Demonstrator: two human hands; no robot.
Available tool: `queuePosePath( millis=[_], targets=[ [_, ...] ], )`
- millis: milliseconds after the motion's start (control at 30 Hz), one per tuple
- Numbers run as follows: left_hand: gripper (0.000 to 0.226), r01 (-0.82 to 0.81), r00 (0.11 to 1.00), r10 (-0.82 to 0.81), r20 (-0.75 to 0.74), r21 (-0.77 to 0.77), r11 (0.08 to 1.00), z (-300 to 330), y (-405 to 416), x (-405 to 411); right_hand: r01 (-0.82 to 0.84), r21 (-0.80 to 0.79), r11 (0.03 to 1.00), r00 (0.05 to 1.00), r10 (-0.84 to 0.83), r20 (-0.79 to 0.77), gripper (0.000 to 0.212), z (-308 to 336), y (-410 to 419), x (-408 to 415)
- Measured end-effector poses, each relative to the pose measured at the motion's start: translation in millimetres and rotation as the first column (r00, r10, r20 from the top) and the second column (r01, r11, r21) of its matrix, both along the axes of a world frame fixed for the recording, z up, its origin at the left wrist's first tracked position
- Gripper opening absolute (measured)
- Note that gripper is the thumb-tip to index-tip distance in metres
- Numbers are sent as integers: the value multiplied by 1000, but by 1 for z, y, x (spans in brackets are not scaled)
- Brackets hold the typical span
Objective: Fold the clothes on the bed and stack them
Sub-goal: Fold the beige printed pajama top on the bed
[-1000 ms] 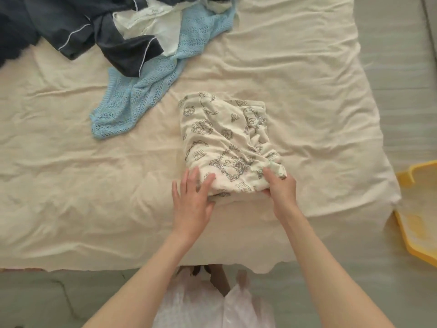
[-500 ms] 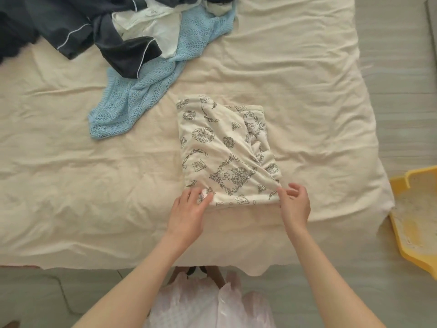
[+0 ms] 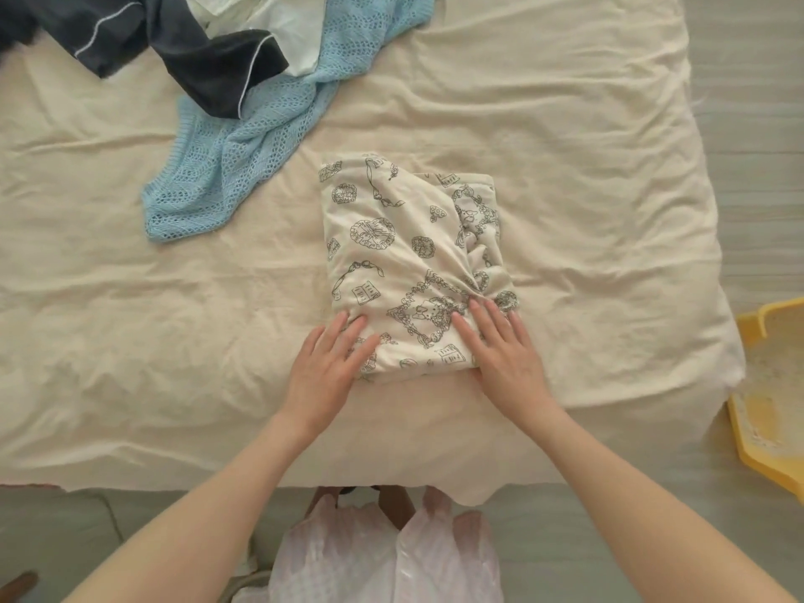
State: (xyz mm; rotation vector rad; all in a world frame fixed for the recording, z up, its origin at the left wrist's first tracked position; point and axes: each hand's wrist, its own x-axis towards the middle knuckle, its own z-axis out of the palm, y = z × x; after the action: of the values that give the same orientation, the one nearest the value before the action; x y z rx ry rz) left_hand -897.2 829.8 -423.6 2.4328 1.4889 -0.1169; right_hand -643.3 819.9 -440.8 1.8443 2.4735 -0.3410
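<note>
No legible text or labels anywhere

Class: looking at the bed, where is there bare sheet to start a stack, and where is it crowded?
Bare sheet right of the folded printed garment, and left of it below the blue knit. Crowded: top left, with the dark clothes.
</note>
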Motion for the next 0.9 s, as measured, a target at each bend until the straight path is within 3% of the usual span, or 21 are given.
queuePosePath(
  millis=[100,200,300,433,567,667,733,767,800,833,900],
  targets=[
    [53,-16,992,12,128,31,999,3,5,3,18,15,1000,998,-17,-66,59,3,7,0],
    [52,-89,958,94,271,-30,996,14,2,-2,127,9,992,961,-121,-249,49,17,5,-3],
    [46,-121,932,182,314,-204,971,35,-2,-19,173,-65,983,908,-185,-377,39,42,-6,0],
    [38,-129,907,288,308,-449,884,59,1,-35,155,-192,969,884,-223,-411,29,78,-13,6],
    [41,-220,733,483,480,-505,835,82,36,-37,292,-340,894,796,-424,-433,21,98,24,9],
    [36,-382,559,598,574,-461,801,80,87,-25,429,-221,876,762,-482,-431,23,96,79,5],
    [33,-546,448,671,591,-413,729,72,123,-15,501,-122,857,757,-502,-418,34,87,115,-1],
    [36,-610,449,681,579,-357,707,68,134,-10,507,-84,858,766,-493,-412,38,82,127,-7],
    [40,-641,515,655,554,-259,723,62,141,-6,486,-50,873,785,-461,-414,41,77,133,-14],
    [43,-618,627,588,510,-133,775,55,141,0,434,-24,901,814,-403,-418,42,72,134,-23],
    [48,-402,866,357,351,64,913,41,127,13,263,-20,965,886,-250,-391,43,55,122,-38]
  ],
)
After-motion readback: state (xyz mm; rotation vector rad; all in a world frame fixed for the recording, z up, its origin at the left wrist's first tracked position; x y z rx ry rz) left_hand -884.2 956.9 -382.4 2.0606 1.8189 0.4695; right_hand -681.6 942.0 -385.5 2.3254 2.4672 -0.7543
